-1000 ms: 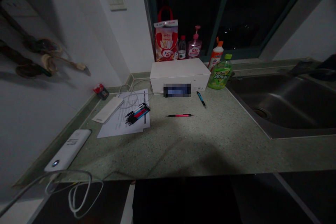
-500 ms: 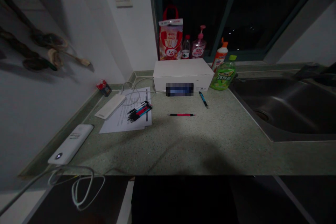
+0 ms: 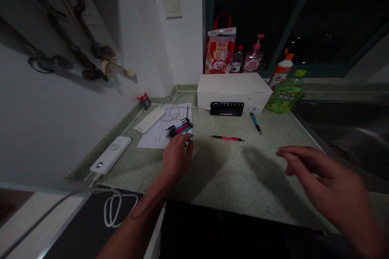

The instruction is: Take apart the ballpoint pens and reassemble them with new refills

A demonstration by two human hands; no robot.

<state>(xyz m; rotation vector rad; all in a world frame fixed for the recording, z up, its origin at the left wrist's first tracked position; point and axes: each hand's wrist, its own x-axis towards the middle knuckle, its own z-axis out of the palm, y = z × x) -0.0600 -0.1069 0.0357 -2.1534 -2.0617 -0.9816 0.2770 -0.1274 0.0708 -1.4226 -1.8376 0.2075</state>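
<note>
I see a speckled green counter (image 3: 237, 174) running from the wall to a steel sink (image 3: 349, 129) at the far right. At the back of the counter stands a white box (image 3: 232, 88), with a dark phone (image 3: 227, 109) leaning against its front face. Behind the box are a red-handled bag (image 3: 220, 50) and a pink pump bottle (image 3: 253, 59); a green bottle (image 3: 285, 95) lies just beside the box on the right. A sheet of paper (image 3: 154, 135) lies left of centre, with a white power bank (image 3: 111, 160) near the counter's left edge (its cable hangs off the front).

My left hand (image 3: 176, 158) is over the counter, palm down, fingers loosely spread and holding nothing; its fingertips are just beside a bundle of pens (image 3: 179, 127), which rests on the paper's right edge. I cannot tell whether they touch. My right hand (image 3: 328, 184) hovers above the counter's right side, open and empty, blurred.

A single red pen (image 3: 227, 138) lies between the two hands, further back. A blue pen (image 3: 255, 122) lies near the box's right corner.
</note>
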